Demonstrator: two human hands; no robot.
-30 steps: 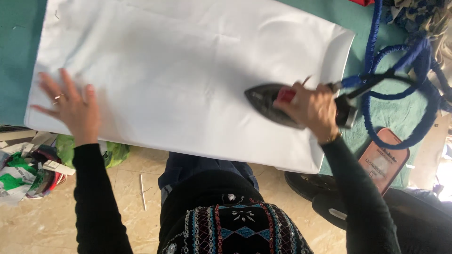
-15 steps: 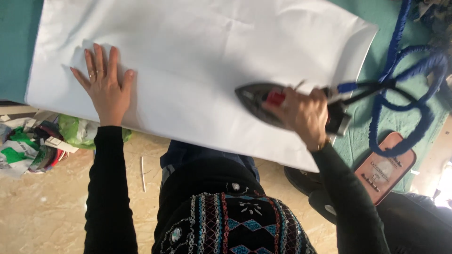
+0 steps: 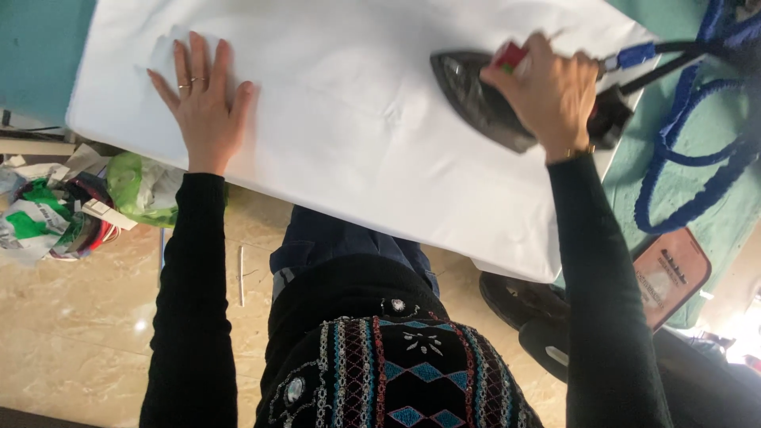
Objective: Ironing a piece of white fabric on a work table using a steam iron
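**Iron gripped on the white cloth, other hand pressed flat**

While the right hand (image 3: pixel 551 95) closes around its handle, the dark iron (image 3: pixel 479 99) sits sole-down on the white cloth (image 3: pixel 357 135), its pointed nose aimed away from the grip toward the left hand. The fingers wrap the handle fully, hiding most of it; a bit of red shows just above the knuckles. Behind the grip, a black cable with a blue sleeve (image 3: pixel 634 57) leaves the iron's heel and joins the loops of blue cord (image 3: pixel 682 150) lying on the teal board cover (image 3: pixel 697 182).

Well apart from the iron, across the cloth, the left hand (image 3: pixel 202 107) lies open and flat, fingers spread, palm pressing the fabric near its far edge; it grasps nothing. A faint crease runs in the cloth between the two hands.

Below the cloth's near edge, a green bag and paper scraps (image 3: pixel 87 202) lie on the tiled floor (image 3: pixel 71 333) beneath the left hand's side. An orange-rimmed flat card (image 3: pixel 670 277) lies below the gripping hand, at the board's edge.
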